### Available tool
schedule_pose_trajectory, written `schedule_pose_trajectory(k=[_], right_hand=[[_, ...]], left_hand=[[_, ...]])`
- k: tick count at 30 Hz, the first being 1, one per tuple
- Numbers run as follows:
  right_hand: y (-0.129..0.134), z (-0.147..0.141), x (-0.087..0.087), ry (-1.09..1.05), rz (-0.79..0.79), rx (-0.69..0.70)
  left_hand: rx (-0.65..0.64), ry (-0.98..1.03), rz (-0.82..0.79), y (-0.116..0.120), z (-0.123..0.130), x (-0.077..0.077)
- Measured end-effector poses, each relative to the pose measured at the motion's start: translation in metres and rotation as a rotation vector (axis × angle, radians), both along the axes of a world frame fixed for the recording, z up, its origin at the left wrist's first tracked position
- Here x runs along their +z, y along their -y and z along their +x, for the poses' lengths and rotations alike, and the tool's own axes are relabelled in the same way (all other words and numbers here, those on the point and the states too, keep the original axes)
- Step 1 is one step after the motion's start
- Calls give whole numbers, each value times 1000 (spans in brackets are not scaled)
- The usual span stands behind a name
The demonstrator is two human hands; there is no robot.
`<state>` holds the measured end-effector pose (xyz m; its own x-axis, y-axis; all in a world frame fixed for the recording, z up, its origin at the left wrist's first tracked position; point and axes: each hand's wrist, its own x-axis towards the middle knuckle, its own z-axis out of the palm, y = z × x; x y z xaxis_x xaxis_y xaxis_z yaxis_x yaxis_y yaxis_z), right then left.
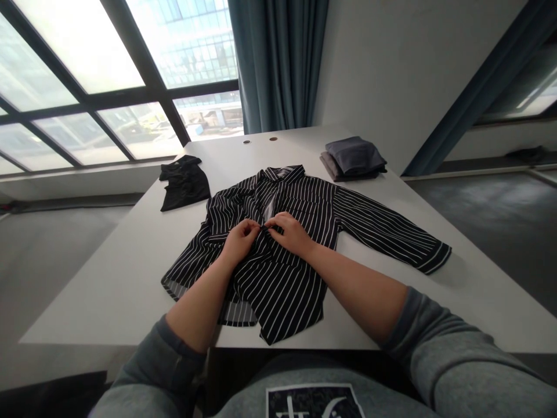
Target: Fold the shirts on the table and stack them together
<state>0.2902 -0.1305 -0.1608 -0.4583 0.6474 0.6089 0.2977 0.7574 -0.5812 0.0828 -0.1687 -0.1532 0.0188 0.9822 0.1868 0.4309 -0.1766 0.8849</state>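
A black shirt with white stripes (291, 284) lies face up on the white table, its collar toward the far side. One sleeve stretches out to the right; the other is bunched at the left side of the body. My left hand (241, 240) pinches the front edge of the shirt near its middle. Close beside it, my right hand (290, 233) grips the same front opening, with fingertips almost meeting the left ones. Any button between the fingers is too small to make out. Above my hands the front gapes and shows a pale lining.
A black garment (185, 183) lies at the table's left edge. Folded grey and dark clothes (354, 157) are stacked at the far right of the white table (108, 278). Beyond stand a blue curtain (278, 64) and a large window (191, 46).
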Motion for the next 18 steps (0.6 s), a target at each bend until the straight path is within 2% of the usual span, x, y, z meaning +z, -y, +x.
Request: schedule_pose_trajectory(k=[9, 14, 18], right_hand=[[0, -5, 1, 7, 66, 13], [-3, -8, -5, 2, 6, -19], [-3, -8, -6, -13, -31, -35]], left_hand=[[-57, 47, -8, 2, 7, 0], [-86, 8, 20, 5, 8, 1], [-38, -99, 24, 7, 10, 3]])
